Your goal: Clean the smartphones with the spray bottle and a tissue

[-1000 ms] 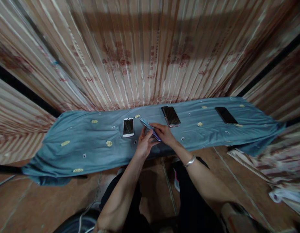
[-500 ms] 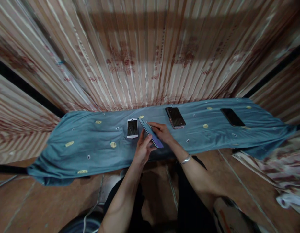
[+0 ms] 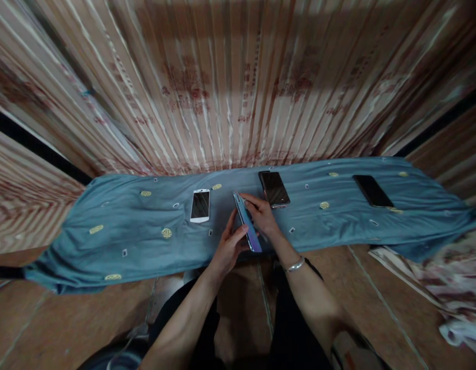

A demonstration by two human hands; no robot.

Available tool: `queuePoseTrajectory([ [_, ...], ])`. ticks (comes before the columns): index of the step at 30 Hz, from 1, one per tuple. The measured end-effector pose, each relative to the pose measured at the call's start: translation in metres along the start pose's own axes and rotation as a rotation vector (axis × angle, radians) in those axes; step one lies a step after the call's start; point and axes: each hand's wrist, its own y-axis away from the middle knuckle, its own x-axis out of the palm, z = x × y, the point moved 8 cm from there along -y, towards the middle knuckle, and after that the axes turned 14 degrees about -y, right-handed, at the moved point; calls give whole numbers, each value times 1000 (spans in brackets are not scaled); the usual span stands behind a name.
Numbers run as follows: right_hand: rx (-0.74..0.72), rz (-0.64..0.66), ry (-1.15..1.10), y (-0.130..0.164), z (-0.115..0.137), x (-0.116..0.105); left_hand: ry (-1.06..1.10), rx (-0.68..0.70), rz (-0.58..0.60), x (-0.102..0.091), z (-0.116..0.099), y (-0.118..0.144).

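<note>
**Both hands on a tilted phone at mid-worktop**

I see my left hand (image 3: 229, 246) and my right hand (image 3: 262, 216) together on one slim phone (image 3: 247, 222) with a bluish-purple sheen. It stands tipped up on its long edge over the blue cloth (image 3: 118, 226) that covers the worktop, near the front edge at the middle of the view. The left hand's fingers are closed on the phone's near end and its left face; the right hand's fingers pinch the far end from the other side. So both hands are clamped on the phone, one at each end.

At 10 o'clock from the held phone, a white phone (image 3: 200, 205) lies flat with its dark screen up, near but apart. At 1 o'clock, just beyond my right hand, a dark phone (image 3: 274, 189) with a metallic rim lies flat. Far off at 3 o'clock a black phone (image 3: 372, 191) rests near the cloth's right end.

A silver bracelet (image 3: 294, 265) sits on my right wrist. Behind the worktop hangs a striped curtain (image 3: 222, 87) with reddish print. Below the cloth, a brown tiled floor (image 3: 49, 324) shows.
</note>
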Motion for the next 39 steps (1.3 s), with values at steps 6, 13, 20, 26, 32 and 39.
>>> queuePoseTrajectory([
  [6, -83, -40, 65, 8, 21, -24, -17, -33, 72, 23, 18, -6],
  [13, -202, -32, 144, 16, 44, -37, -26, -39, 79, 37, 23, -16],
  [20, -201, 62, 170, 26, 43, -29, -10, -2, -1, 34, 18, -27],
  [26, -155, 127, 101, 36, 44, -10, 11, 46, -114, 15, 6, -36],
  [32, -114, 127, 17, 42, 44, 3, 60, 71, -207, 0, -6, -38],
  [39, -93, 135, -30, 47, 48, 18, 135, 138, -334, -23, -22, -40],
])
